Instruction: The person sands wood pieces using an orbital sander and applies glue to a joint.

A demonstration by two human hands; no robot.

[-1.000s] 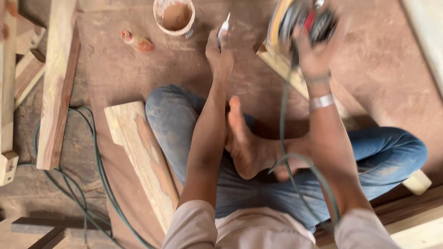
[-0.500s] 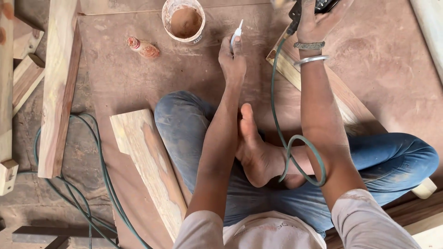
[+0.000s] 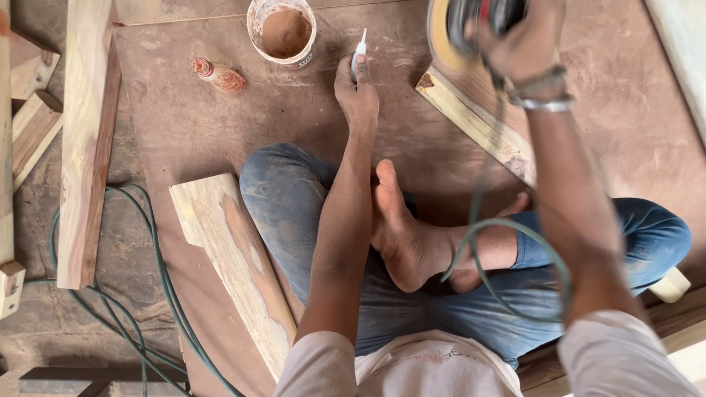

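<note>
Left hand (image 3: 357,92) grips a glue tube (image 3: 359,53); right hand (image 3: 526,44) lifts a sander (image 3: 471,22).

- A brown board floor (image 3: 220,125), dusty and scuffed, carries everything.
- Far, near the middle: a round tub (image 3: 282,31) of brown powder stands upright.
- Left of the tub: a small bottle (image 3: 218,75) lies on its side.
- Far left: a long plank (image 3: 87,140) runs near to far.
- Near left of centre: a shorter pale plank (image 3: 235,265) lies slanted.
- Between those planks: a green cable (image 3: 158,279) loops.
- Right: an angled plank (image 3: 478,121) lies flat.
</note>
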